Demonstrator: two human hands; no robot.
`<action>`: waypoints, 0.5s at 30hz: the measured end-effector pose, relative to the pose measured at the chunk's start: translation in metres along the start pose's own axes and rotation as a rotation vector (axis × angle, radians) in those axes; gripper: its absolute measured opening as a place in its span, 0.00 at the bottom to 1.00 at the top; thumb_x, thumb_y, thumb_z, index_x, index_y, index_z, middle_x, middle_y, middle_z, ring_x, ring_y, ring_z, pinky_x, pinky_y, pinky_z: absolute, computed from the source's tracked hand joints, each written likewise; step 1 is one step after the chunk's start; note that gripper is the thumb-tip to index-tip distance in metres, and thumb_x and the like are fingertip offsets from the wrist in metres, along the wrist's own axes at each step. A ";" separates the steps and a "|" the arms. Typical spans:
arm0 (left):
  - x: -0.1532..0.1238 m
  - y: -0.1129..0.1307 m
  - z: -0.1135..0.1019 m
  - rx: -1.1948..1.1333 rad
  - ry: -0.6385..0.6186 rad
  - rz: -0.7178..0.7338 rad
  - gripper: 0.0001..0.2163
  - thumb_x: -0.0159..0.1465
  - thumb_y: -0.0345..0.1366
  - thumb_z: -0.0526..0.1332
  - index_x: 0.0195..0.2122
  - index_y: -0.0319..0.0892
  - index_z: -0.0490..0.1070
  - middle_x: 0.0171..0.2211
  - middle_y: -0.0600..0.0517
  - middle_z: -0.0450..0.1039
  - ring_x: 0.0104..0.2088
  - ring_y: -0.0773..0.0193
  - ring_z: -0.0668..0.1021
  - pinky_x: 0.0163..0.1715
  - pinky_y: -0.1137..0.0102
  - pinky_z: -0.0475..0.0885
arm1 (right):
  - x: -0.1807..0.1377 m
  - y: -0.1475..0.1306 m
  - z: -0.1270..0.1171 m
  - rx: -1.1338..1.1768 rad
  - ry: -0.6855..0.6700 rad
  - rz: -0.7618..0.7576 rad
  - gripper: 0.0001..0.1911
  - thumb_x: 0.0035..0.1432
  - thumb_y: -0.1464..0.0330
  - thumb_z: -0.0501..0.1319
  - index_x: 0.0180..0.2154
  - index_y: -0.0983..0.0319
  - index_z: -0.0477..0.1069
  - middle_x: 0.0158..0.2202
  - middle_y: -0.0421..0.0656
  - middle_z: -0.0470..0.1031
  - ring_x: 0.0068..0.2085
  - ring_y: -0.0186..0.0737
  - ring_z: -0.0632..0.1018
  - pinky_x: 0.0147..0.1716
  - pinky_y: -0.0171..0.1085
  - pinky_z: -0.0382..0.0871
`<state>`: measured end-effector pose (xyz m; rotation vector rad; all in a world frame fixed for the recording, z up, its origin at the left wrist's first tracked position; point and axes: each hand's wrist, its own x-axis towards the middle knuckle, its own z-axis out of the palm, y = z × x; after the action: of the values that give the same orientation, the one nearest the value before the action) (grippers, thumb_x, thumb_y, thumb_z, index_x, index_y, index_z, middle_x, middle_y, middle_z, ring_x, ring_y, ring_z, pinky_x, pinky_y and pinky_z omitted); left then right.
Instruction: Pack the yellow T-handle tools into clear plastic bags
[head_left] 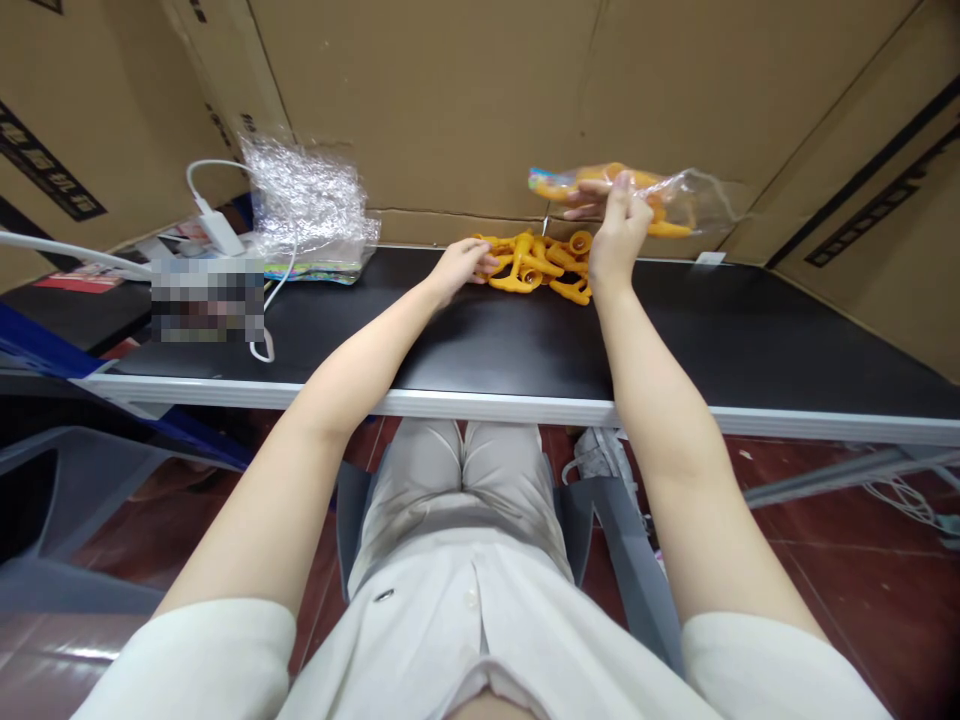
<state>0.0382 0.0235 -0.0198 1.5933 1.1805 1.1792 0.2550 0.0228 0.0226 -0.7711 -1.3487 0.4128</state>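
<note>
Several orange-yellow plastic pieces (529, 262), some with round ends, lie in a heap at the back of the black table. At the heap's left side is my left hand (463, 268), its slightly bent fingers touching the nearest pieces without visibly wrapping round any. My right hand (619, 225) grips a clear plastic bag (701, 200) with similar orange-yellow pieces inside, held up above the table, just right of the heap. A blue-and-multicoloured patch shows at the bag's left end. The fingers behind the bag show through it only in part.
A bundle of crumpled clear bags (307, 200) lies at the back left, over colourful flat packs. Beside it are a white charger (221, 232), its cable and a blurred-out item (208, 300). Cardboard walls (465, 110) enclose the black table (510, 355); a metal edge (495, 405) runs along its front.
</note>
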 end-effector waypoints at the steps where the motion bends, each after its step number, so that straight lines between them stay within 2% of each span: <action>1: 0.001 0.001 -0.001 -0.100 -0.017 -0.053 0.24 0.78 0.49 0.55 0.64 0.37 0.75 0.57 0.36 0.84 0.61 0.46 0.84 0.62 0.55 0.78 | -0.002 -0.002 0.003 0.039 -0.045 0.001 0.37 0.73 0.33 0.45 0.39 0.54 0.77 0.41 0.49 0.83 0.51 0.51 0.85 0.57 0.53 0.80; 4: 0.003 0.001 -0.007 -0.315 -0.090 -0.160 0.37 0.76 0.64 0.50 0.68 0.35 0.72 0.58 0.32 0.83 0.64 0.40 0.82 0.62 0.53 0.79 | -0.010 -0.013 0.013 0.077 -0.125 0.061 0.40 0.66 0.27 0.46 0.41 0.51 0.78 0.45 0.50 0.84 0.59 0.55 0.83 0.58 0.56 0.81; 6: 0.004 0.001 -0.011 -0.407 -0.120 -0.201 0.43 0.74 0.69 0.47 0.70 0.34 0.71 0.59 0.30 0.82 0.67 0.38 0.80 0.62 0.52 0.79 | -0.016 -0.025 0.018 0.058 -0.168 0.119 0.42 0.63 0.25 0.46 0.42 0.51 0.77 0.47 0.50 0.84 0.64 0.58 0.80 0.56 0.58 0.82; 8: 0.003 0.001 -0.016 -0.484 -0.126 -0.225 0.45 0.75 0.69 0.42 0.70 0.34 0.70 0.60 0.30 0.81 0.68 0.38 0.79 0.62 0.51 0.79 | -0.022 -0.038 0.021 0.050 -0.211 0.160 0.45 0.60 0.23 0.42 0.39 0.52 0.75 0.45 0.51 0.84 0.64 0.59 0.81 0.55 0.60 0.82; 11: 0.002 0.004 -0.021 -0.575 -0.110 -0.245 0.42 0.77 0.64 0.36 0.70 0.36 0.70 0.60 0.33 0.82 0.68 0.40 0.79 0.61 0.49 0.79 | -0.030 -0.053 0.021 0.110 -0.289 0.169 0.48 0.53 0.20 0.38 0.34 0.51 0.72 0.38 0.51 0.84 0.54 0.59 0.86 0.55 0.59 0.83; 13: 0.002 0.005 -0.024 -0.608 -0.102 -0.255 0.40 0.78 0.61 0.36 0.70 0.35 0.70 0.59 0.34 0.83 0.67 0.40 0.80 0.61 0.49 0.79 | -0.031 -0.057 0.019 0.138 -0.328 0.182 0.49 0.51 0.19 0.38 0.33 0.52 0.73 0.36 0.52 0.83 0.51 0.59 0.87 0.54 0.58 0.84; 15: 0.002 0.006 -0.025 -0.621 -0.111 -0.267 0.39 0.78 0.60 0.38 0.71 0.34 0.69 0.59 0.33 0.83 0.67 0.41 0.80 0.61 0.50 0.79 | -0.030 -0.055 0.018 0.106 -0.325 0.227 0.52 0.54 0.20 0.35 0.36 0.53 0.76 0.37 0.53 0.84 0.51 0.59 0.86 0.53 0.58 0.83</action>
<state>0.0158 0.0259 -0.0083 0.9853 0.8118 1.1204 0.2232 -0.0308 0.0405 -0.7942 -1.5307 0.8109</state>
